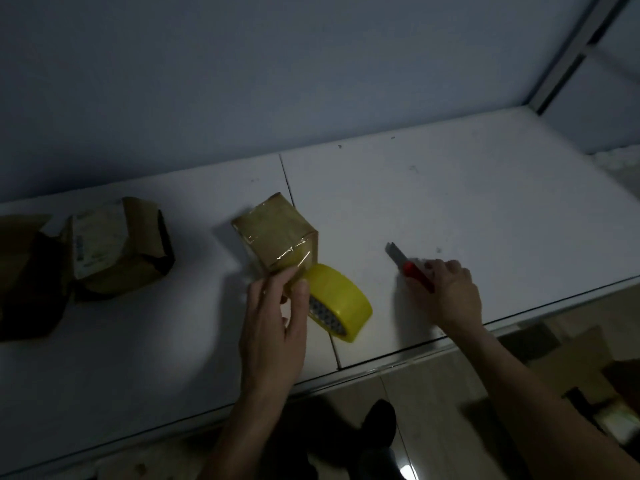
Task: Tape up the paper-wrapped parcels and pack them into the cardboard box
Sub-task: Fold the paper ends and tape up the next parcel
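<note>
A small paper-wrapped parcel point(277, 233), glossy with tape, stands on the white table point(450, 188) near its middle. A yellow tape roll point(337, 299) leans against the parcel's near right side. My left hand point(277, 317) pinches the parcel's near lower corner between thumb and fingers, right beside the roll. To the right, my right hand point(450, 292) grips a red utility knife point(412, 268) with its blade out, pointing away to the upper left, low over the table. Another wrapped parcel point(117, 244) lies at the left.
A dark brown paper bundle or open box point(27, 282) sits at the far left edge, partly cut off. The table's front edge point(398, 355) runs diagonally; below it are the tiled floor, my dark shoe point(379, 420) and cardboard point(568, 355) at the right.
</note>
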